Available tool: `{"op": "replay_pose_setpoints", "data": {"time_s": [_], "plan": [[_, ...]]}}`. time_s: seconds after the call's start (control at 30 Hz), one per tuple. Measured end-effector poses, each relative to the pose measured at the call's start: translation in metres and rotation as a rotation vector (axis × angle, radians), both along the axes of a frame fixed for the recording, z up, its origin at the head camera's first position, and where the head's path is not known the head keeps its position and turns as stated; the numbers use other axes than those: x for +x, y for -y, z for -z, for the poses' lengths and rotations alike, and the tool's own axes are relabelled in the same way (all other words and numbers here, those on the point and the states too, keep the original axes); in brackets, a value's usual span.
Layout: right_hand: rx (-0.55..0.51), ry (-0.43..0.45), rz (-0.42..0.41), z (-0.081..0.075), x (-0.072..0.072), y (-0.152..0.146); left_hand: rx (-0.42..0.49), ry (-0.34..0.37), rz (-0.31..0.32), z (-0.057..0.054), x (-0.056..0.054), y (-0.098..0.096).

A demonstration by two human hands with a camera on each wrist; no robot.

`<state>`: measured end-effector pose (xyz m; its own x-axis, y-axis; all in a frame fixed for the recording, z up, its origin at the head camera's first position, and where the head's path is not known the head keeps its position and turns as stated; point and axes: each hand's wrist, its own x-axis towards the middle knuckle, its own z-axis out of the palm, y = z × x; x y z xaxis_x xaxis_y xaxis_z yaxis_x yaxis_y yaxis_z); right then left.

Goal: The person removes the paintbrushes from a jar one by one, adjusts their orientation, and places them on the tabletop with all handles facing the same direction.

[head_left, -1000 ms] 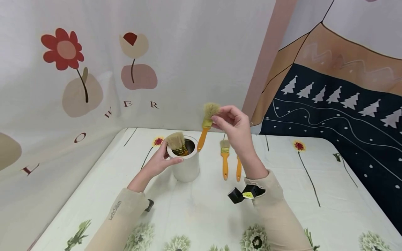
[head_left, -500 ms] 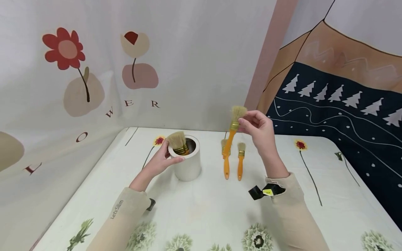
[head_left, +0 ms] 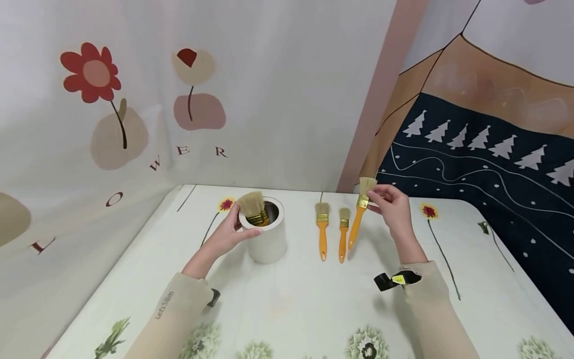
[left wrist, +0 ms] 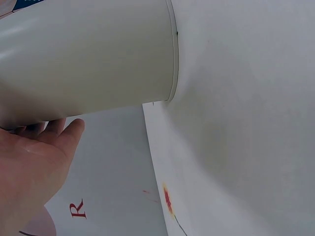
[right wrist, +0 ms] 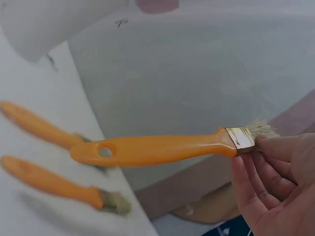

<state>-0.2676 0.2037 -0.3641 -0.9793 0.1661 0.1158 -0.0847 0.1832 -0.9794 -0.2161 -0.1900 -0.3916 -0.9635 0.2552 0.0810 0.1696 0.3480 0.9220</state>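
Observation:
My right hand (head_left: 394, 208) pinches a paintbrush (head_left: 357, 225) by its metal ferrule and bristles. The orange handle (right wrist: 162, 150) points down toward the table, slanted, with the bristles at the top. My left hand (head_left: 223, 233) grips a white cylindrical can (head_left: 267, 245) at its rim, thumb on the near side and fingers round the far left. Wide pale bristles (head_left: 251, 203) and a brass ferrule stick out of the can's mouth; the handle inside is mostly hidden. In the left wrist view the fingertips (left wrist: 75, 129) lie against the can's side.
Two more orange-handled brushes, a wider one (head_left: 323, 230) and a narrower one (head_left: 343, 235), lie side by side between the can and my right hand. A flower-printed cloth (head_left: 287, 309) covers the table. Printed fabric (head_left: 287, 99) hangs along its back edge.
My right hand has carried the paintbrush away from the can, rightward past the two lying brushes, and lowered it toward the table. The left hand and can have stayed in place.

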Motion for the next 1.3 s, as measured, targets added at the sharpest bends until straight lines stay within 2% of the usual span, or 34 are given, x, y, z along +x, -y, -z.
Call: {"op": "replay_pose_setpoints", "data": {"time_s": [0.3,0.47,0.57,0.67,0.83,0.97,1.07,1.2,1.3], "plan": [[0.089,0.138,0.006,0.044,-0.022,-0.011,-0.012,0.006,-0.012,-0.002,-0.001,0.0],[0.231,0.191,0.034,0.073,-0.031,-0.012,-0.017,0.003,-0.001,0.0,-0.001,-0.001],[0.31,0.204,0.024,0.085,-0.036,-0.009,-0.015,-0.004,-0.007,0.0,0.001,0.001],[0.385,0.192,0.027,0.088,-0.04,-0.007,-0.011,-0.013,-0.009,0.0,0.002,0.002],[0.497,0.186,0.038,0.084,-0.041,-0.008,-0.01,-0.011,-0.005,-0.001,-0.002,-0.002],[0.521,0.221,0.036,0.079,-0.042,-0.011,-0.004,-0.007,0.0,-0.001,-0.006,-0.004],[0.54,0.216,0.043,0.079,-0.043,-0.012,-0.002,-0.011,0.005,-0.003,-0.007,-0.005],[0.553,0.196,0.059,0.081,-0.043,-0.01,-0.011,-0.007,0.006,-0.005,-0.005,-0.003],[0.534,0.216,0.051,0.083,-0.043,-0.008,-0.012,-0.001,0.001,-0.004,-0.002,-0.001]]}}
